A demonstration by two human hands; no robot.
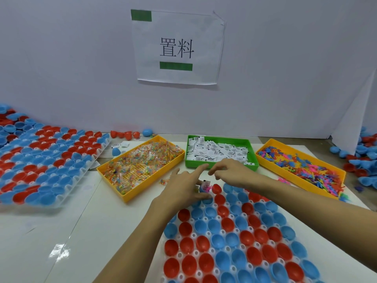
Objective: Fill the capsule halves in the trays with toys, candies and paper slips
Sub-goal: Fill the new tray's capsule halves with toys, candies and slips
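A white tray [180, 254] in front of me holds rows of empty red and blue capsule halves. My left hand [183, 186] is at its far left corner. Its index finger and thumb stick out, and its lower fingers curl around a blue capsule half [204, 188] that holds a pink toy and a paper slip. My right hand [230, 172] hovers just beyond it, by the front of the green tray [191, 163] of paper slips. Its fingers are loosely bent, and nothing shows in them. Candies fill a yellow tray [130, 198]. Another yellow tray [310, 155] holds toys.
A second tray of capsule halves [51, 160] lies tilted at the left. Loose red and blue halves are heaped at the far left, along the back wall [126, 134] and at the right [363, 160]. A paper sign [177, 48] hangs on the wall.
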